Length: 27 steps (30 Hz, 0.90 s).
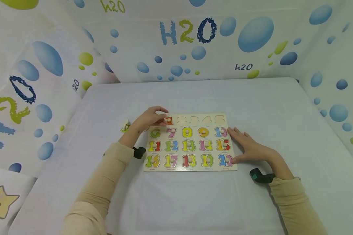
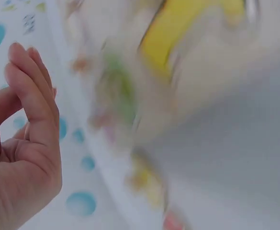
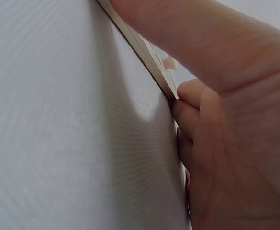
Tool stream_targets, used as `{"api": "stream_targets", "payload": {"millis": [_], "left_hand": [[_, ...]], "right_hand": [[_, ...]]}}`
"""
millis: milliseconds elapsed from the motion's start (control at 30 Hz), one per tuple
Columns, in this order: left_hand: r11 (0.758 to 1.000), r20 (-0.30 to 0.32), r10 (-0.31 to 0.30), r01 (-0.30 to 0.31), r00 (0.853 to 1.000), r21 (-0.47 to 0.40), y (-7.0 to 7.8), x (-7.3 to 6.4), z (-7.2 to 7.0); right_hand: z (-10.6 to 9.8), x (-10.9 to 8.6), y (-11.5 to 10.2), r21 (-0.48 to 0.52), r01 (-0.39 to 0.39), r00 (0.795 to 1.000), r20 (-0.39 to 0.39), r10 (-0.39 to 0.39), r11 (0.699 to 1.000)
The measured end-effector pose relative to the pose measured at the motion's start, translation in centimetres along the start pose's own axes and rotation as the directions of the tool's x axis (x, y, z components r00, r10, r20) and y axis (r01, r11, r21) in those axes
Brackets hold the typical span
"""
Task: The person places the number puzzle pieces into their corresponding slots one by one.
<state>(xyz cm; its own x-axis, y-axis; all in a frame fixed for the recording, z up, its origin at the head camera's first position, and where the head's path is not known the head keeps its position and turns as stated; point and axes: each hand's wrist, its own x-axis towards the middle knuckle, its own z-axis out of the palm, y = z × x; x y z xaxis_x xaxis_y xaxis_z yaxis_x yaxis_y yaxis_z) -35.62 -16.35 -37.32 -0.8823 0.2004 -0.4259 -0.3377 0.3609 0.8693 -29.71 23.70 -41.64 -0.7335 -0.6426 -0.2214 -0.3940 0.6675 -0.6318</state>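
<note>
A wooden number puzzle board lies on the white table, its lower three rows filled with knobbed coloured numbers. In the top row a red number 1 piece sits at the left, followed by bare recesses. Beside this piece is my left hand, fingers extended and bent at the knuckles; whether a fingertip touches it is unclear. In the left wrist view nothing shows between thumb and fingers. My right hand rests spread along the board's right edge, thumb near the number 20 piece. Its fingertips touch the edge in the right wrist view.
A small green and yellow piece lies left of the board, partly behind the left wrist. White cloth with blue and green drops hangs behind the table and at both sides. Each wrist wears a black camera.
</note>
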Motion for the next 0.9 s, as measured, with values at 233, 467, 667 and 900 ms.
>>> {"api": "stream_targets", "payload": {"millis": [233,467,667,900], "left_hand": [[0.992,-0.140,-0.006,0.024,0.990,0.125,-0.6,-3.0,-5.4],[0.981,-0.194,-0.049,0.084,0.980,0.177,-2.6,-4.9,-7.7],[0.960,-0.275,-0.088,0.155,0.957,0.235,-3.8,-5.1,-7.7],[0.965,-0.344,-0.075,0.155,0.936,0.211,-5.4,-5.4,-8.4]], "right_hand": [[-0.4,-0.1,0.4,0.003,0.001,1.000,0.007,-0.001,1.000],[-0.7,-0.1,0.8,0.018,0.011,1.000,0.009,-0.011,1.000],[-0.7,0.0,0.9,0.020,0.020,1.000,0.007,-0.020,1.000],[-1.1,0.3,0.9,0.020,0.029,0.999,0.019,-0.030,0.999]]}}
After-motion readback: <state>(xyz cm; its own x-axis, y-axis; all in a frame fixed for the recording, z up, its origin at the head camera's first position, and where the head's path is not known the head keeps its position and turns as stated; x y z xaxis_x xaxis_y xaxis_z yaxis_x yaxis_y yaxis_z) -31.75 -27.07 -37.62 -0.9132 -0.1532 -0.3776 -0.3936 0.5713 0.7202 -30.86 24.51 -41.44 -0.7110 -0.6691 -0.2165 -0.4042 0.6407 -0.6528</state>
